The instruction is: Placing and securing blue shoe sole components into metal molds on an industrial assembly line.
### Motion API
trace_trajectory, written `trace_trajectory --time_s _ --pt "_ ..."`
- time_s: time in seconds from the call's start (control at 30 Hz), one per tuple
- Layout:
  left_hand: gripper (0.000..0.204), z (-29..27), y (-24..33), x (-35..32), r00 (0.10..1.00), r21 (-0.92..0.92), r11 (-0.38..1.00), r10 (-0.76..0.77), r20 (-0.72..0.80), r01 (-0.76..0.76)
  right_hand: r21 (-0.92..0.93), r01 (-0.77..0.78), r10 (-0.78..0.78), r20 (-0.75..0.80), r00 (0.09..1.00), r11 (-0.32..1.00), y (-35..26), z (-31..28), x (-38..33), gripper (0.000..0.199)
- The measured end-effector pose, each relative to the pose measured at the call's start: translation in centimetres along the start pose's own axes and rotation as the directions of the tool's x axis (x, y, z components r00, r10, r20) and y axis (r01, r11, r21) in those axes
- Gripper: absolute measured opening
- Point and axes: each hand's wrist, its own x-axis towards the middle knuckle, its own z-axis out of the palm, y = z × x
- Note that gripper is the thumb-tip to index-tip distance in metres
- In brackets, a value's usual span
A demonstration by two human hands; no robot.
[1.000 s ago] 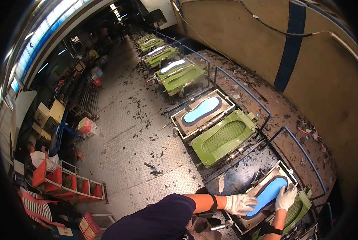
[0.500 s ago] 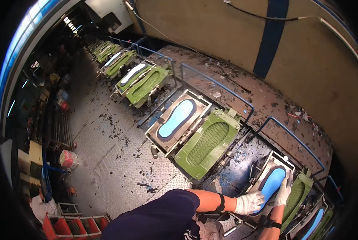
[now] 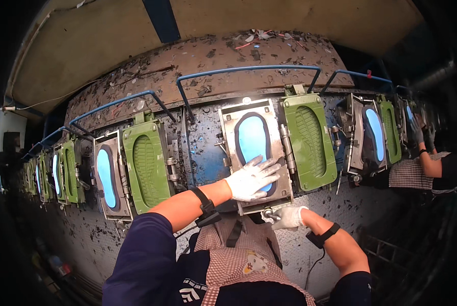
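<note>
A sole mould (image 3: 282, 176) lies open before me, its metal half holding a light-blue shoe sole (image 3: 251, 136) with a dark rim. My left hand (image 3: 254, 178), in a white glove, rests on the lower part of the sole with its fingers spread. At the mould's front edge my right hand (image 3: 289, 217), also gloved, has its fingers curled at a metal handle (image 3: 270, 213). The green lid (image 3: 310, 143), with a tread-patterned hollow, is folded out to the right on its hinge.
More open moulds stand in a row on both sides, including one with a blue sole (image 3: 106, 178) at left. Blue rails (image 3: 249, 68) run behind them, before a ledge (image 3: 198, 56) strewn with scraps. A co-worker (image 3: 432, 168) works at far right.
The view has swung right, bringing the mould to the middle. My right hand has left the sole's side for the mould's front handle; my left hand now lies flatter on the sole.
</note>
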Motion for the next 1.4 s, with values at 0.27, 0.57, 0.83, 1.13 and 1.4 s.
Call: trace_trajectory --time_s 0.27,0.57,0.83,1.13,1.4 --pt "0.076 -0.2 -4.0 -3.0 0.615 -0.463 0.8 -0.593 -0.52 0.381 -0.624 0.127 -0.545 -0.544 0.638 0.771 4.5 4.0 0.9 0.009" --pt "0.069 10.6 -6.0 -7.8 0.237 -0.961 -0.243 -0.949 0.207 -0.135 -0.537 0.231 -0.566 -0.624 0.539 0.812 3.2 2.9 -1.4 0.022" --pt "0.031 7.8 3.8 -10.7 -0.105 -0.693 0.234 -0.906 -0.409 0.682 -0.036 0.397 -0.223 -0.871 0.437 0.917 9.8 4.0 -5.4 0.027" --pt "0.03 -2.2 -6.0 9.6 0.598 0.064 0.726 -0.509 -0.619 0.684 -0.048 0.354 -0.173 -0.928 0.331 0.934 16.4 1.9 -10.1 0.022" --pt "0.051 -2.5 -6.2 8.7 0.619 -0.002 0.698 -0.637 -0.459 0.717 0.057 0.243 0.054 -0.998 0.019 0.968 31.1 -4.3 -13.8 0.019"
